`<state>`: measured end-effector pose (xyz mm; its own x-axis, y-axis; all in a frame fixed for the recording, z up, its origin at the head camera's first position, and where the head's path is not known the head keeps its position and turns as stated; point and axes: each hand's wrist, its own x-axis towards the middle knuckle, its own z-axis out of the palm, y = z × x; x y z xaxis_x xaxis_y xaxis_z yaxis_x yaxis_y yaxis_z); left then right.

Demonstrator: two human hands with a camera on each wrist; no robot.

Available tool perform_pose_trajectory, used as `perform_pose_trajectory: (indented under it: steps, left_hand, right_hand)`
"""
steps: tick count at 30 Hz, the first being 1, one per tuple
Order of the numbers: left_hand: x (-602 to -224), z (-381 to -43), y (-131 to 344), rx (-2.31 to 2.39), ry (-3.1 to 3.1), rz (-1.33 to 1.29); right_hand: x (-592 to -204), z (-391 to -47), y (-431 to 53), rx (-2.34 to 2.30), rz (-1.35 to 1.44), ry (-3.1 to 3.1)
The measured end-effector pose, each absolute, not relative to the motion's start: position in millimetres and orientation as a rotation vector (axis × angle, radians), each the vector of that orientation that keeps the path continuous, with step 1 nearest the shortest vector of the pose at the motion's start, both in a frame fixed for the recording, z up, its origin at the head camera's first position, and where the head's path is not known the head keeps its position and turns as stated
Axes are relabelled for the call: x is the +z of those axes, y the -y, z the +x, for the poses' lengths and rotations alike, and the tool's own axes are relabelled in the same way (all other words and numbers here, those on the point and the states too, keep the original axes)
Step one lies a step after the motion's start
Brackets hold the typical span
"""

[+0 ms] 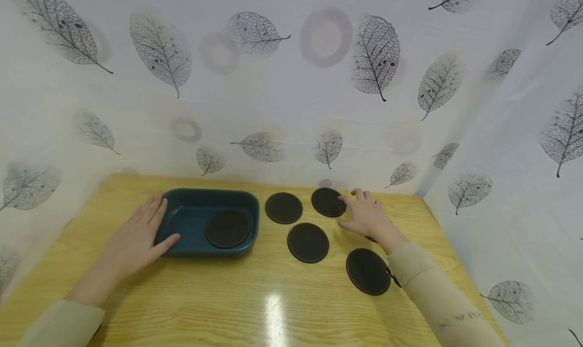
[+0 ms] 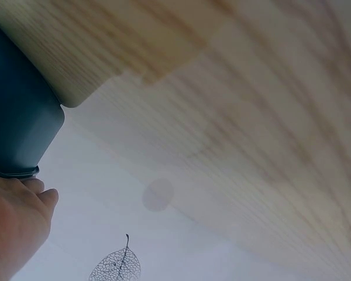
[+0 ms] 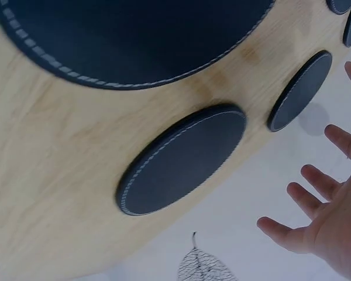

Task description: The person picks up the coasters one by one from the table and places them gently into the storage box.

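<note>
My left hand [image 1: 138, 235] rests on the left end of a dark blue rectangular tub [image 1: 191, 225], fingers stretched along its rim and thumb over the front edge. The tub's side [image 2: 23, 105] also shows in the left wrist view, fingertips at its rim. One round black coaster [image 1: 227, 228] lies inside, toward the right. My right hand [image 1: 366, 215] hovers with spread fingers at the right edge of the back-right coaster [image 1: 329, 202], holding nothing. In the right wrist view, its fingers point toward a stitched-edge coaster [image 3: 301, 91] on the table.
More black coasters lie flat on the wooden table [image 1: 205, 301]: one right of the tub [image 1: 284, 208], a middle coaster [image 1: 307, 242] and a front-right coaster [image 1: 368, 271]. Another is mostly hidden under the right wrist. A leaf-patterned white curtain [image 1: 282, 99] stands behind the table.
</note>
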<state>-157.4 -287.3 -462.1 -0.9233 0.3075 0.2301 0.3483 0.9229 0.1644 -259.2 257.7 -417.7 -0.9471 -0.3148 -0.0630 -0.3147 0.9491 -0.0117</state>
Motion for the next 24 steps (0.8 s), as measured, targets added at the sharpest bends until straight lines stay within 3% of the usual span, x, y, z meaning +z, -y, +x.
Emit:
perform_pose_trajectory:
  steps: [24]
  left_hand:
    - [-460, -155, 287, -0.307, 2.908, -0.492]
  right_hand:
    - [-448, -254, -323, -0.101, -0.29, -3.007]
